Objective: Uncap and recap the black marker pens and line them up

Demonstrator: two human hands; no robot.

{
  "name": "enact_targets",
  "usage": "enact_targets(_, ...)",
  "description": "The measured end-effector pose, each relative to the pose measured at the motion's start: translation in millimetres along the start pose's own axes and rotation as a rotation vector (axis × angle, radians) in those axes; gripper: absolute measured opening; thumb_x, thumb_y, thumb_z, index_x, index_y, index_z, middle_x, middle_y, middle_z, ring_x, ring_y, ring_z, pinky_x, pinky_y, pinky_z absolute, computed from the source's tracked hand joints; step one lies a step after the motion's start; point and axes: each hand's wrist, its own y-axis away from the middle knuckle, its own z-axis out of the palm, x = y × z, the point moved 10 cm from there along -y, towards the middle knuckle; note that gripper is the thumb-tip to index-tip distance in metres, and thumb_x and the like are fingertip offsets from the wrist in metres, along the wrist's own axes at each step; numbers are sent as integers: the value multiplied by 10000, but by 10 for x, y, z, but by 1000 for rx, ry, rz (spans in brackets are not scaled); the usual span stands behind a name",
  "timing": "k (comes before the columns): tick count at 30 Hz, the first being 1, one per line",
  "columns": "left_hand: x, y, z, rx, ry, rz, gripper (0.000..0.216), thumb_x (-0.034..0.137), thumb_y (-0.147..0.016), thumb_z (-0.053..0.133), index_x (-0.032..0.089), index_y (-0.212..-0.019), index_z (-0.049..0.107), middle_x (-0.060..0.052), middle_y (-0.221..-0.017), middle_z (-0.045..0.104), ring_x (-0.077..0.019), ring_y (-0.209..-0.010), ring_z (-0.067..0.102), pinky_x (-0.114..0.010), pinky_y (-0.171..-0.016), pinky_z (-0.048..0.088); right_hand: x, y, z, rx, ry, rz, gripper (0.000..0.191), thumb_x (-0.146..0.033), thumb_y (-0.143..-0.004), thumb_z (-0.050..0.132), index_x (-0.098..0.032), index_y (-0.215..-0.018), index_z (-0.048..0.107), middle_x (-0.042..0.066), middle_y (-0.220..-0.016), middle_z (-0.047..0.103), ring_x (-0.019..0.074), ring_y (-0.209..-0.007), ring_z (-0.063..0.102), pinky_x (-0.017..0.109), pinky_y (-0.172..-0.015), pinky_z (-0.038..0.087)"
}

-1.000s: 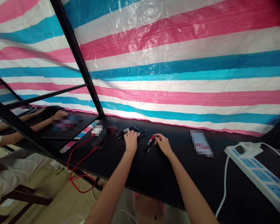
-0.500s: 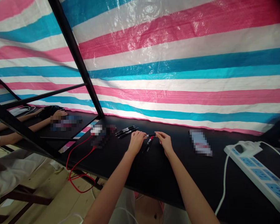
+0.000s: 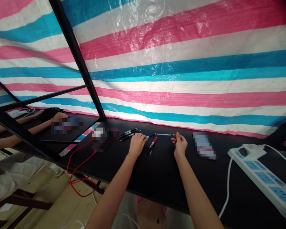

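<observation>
Backdrop: striped sheet (image 3: 181,73) behind everything, presumably a screen. In front, black desk (image 3: 205,184) as work surface. White power strip (image 3: 259,171) sits far right, well apart from the handling area, probably to keep its cord clear of the arms. Pixelated item (image 3: 204,146) lies between strip and right hand. Left hand (image 3: 137,143): fingers together, pinching the dark pen barrel (image 3: 151,136) by its near end, likely as the fixed side. Right hand (image 3: 180,144): thumb and index pinch the outer end of the pale, slim refill (image 3: 164,134); other fingers curled. Barrel and refill sit just above the desk, roughly in line, probably to stay coaxial; can't tell if they touch. Pen bunch (image 3: 128,134) lies beside left hand, likely for easy reach. Red-ended pen (image 3: 152,144) lies between the hands, nearer the body.
</observation>
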Motion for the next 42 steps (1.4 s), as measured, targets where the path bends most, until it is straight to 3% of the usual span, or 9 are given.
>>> enact_targets(4,15,0,41,-34,-16,-20,222,330,-869,390,188,-798,544,-45,-824,548,-179,-849,459,-304,-715,308,14,-54,-106,36,-74,45,440,-576,-625,572,-162,-750,488,99,-804,647,139,-574,619,196,-409,408)
enact_targets(12,-83,24,65,-110,-23,-151,301,365,-820,435,179,-591,493,-35,-664,566,-182,-766,488,-312,-694,284,-3,229,496,-451,333,-55,348,-504,-630,621,-178,-619,498,3,-466,569,104,-302,469,210,-308,330)
enact_targets(16,-72,32,127,-151,21,-153,324,391,-813,438,179,-575,495,-23,-636,571,-171,-723,492,-309,-701,282,42,333,554,-440,386,-63,261,-442,-682,584,-196,-643,507,-8,-487,578,132,-337,525,233,-358,404)
enact_targets(20,-9,40,185,-177,65,-121,304,388,-822,421,178,-620,508,-11,-638,565,-156,-699,490,-301,-706,284,39,332,540,-407,391,-65,213,-360,-713,564,-178,-821,548,-15,-556,593,140,-390,576,226,-410,451)
enact_targets(26,7,35,261,-221,176,-71,282,396,-826,411,184,-686,533,2,-648,553,-144,-681,495,-270,-650,290,128,423,712,-581,443,-54,173,-275,-703,576,-163,-834,561,-28,-551,583,110,-366,548,207,-399,447)
enact_targets(31,79,41,327,-284,224,-21,267,388,-839,401,194,-734,551,10,-651,559,-132,-652,499,-264,-635,310,113,471,772,-622,462,-95,114,-223,-685,588,-170,-785,574,-41,-510,560,93,-356,520,194,-376,429)
enact_targets(34,-5,24,241,-179,90,-77,220,342,-848,397,203,-787,556,-7,-742,586,-161,-776,517,-299,-743,326,94,479,770,-626,468,-87,124,-249,-697,579,-171,-794,574,-36,-524,566,87,-349,510,195,-369,424)
enact_targets(38,-346,70,11,78,-155,-301,256,262,-804,457,201,-1047,508,-72,-1112,527,-230,-1054,432,-376,-893,284,61,493,765,-625,458,-92,176,-331,-727,542,-168,-792,553,-27,-555,570,89,-353,509,197,-360,415)
enact_targets(42,-615,150,45,73,-283,-449,322,257,-784,469,174,-1095,489,-109,-1114,521,-269,-1047,426,-443,-942,243,55,452,721,-576,397,-86,208,-378,-734,522,-172,-760,516,-11,-585,589,94,-363,517,199,-364,405)
